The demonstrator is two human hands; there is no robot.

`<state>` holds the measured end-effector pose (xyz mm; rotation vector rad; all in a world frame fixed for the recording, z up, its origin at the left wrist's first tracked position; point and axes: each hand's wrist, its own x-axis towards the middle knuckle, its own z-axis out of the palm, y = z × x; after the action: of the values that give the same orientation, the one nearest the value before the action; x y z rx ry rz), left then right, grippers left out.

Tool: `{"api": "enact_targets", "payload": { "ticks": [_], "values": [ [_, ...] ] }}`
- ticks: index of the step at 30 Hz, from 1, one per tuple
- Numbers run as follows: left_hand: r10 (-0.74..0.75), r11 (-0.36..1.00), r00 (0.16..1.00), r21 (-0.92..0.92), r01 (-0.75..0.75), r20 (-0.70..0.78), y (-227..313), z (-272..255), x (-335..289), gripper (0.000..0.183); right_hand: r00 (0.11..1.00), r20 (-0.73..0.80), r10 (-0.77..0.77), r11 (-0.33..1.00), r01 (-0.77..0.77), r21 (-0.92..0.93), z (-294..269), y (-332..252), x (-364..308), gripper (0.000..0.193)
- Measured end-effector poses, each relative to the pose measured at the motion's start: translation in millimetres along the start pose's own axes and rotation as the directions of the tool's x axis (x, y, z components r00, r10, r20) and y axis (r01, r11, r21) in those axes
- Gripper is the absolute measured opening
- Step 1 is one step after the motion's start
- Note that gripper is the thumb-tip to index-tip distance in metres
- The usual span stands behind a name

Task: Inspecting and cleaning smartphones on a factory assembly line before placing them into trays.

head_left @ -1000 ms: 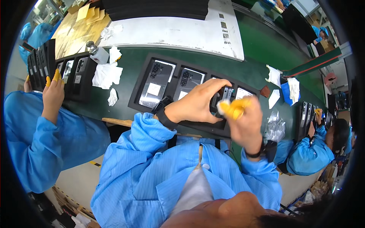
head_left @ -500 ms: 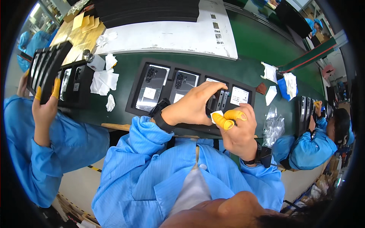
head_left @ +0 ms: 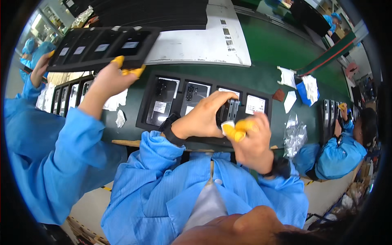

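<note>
A dark smartphone (head_left: 232, 109) stands on edge in my left hand (head_left: 201, 117), whose thumb and fingers clamp its ends over the black foam tray (head_left: 143, 107). My right hand (head_left: 254, 141), blurred, wears yellow finger cots and pinches a small white wipe (head_left: 227, 125) against the phone's near end. Two more dark phones, one at the far left (head_left: 165, 90) and one beside it (head_left: 193, 93), lie in the tray's left slots, camera side up with white labels. White labels also show in the slots at right, partly behind my hands.
At left, a co-worker's hands hold another foam tray (head_left: 136, 55) raised above the bench. A blue box with white wipes (head_left: 308, 92), a brown piece (head_left: 278, 95) and a clear plastic bag (head_left: 295, 136) lie right of my tray. Beyond is a white board (head_left: 204, 51).
The co-worker's tray has swung right and tipped to show its slots, nearer my tray. My left hand keeps the phone; my right hand and the wipe have shifted slightly left along its end.
</note>
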<state>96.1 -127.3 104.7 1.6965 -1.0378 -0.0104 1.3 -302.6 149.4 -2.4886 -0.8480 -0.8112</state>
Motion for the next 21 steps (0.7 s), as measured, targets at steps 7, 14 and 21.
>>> {"api": "enact_targets", "payload": {
  "ticks": [7, 14, 21],
  "values": [
    [-0.010, 1.000, 1.000, 0.008, 0.010, 0.021, 1, 0, 2, 0.084, 1.000, 0.015, 0.009, 0.999, -0.008, -0.045, 0, 9, 4, 0.024],
    [0.027, 0.999, 0.998, 0.026, -0.029, 0.058, 15, 8, 2, 0.076, 0.859, -0.221, 0.462, 0.881, -0.417, 0.223, -15, 82, 19, 0.015],
    [-0.062, 0.998, 0.997, -0.001, 0.062, 0.043, 15, 5, -3, 0.077, 0.542, 0.169, 0.823, -0.088, -0.172, 0.981, -15, 114, -58, 0.027]
  ]
}}
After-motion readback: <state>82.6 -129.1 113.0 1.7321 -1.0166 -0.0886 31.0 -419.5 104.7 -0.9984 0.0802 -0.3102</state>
